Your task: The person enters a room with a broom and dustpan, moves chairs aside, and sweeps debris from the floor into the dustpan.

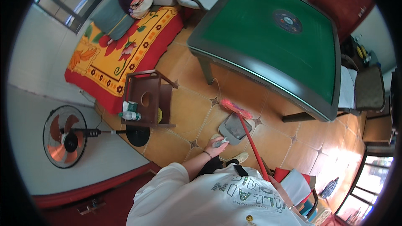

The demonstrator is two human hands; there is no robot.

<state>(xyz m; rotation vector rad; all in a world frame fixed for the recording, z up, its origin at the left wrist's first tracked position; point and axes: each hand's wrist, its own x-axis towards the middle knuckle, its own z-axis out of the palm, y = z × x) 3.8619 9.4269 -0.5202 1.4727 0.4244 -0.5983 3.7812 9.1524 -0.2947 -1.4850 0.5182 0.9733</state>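
Note:
My left hand (217, 146) is closed around the grey handle end of a dustpan (234, 128), which rests on the tiled floor in front of me. Dark debris lies in the pan. A broom with pink bristles (235, 108) touches the floor at the pan's far edge. Its red handle (255, 150) runs up to my right hand (274, 184), which grips it near its upper part beside my shirt. Both of my shoes are partly visible just below the dustpan.
A green-topped mahjong table (263, 34) stands ahead, its legs on the floor. To the left are a brown wooden stool (143, 100) bearing a bottle (130, 115), a standing fan (65, 136) and a bed with a floral cover (110, 59). A cushioned chair (295, 183) is close on the right.

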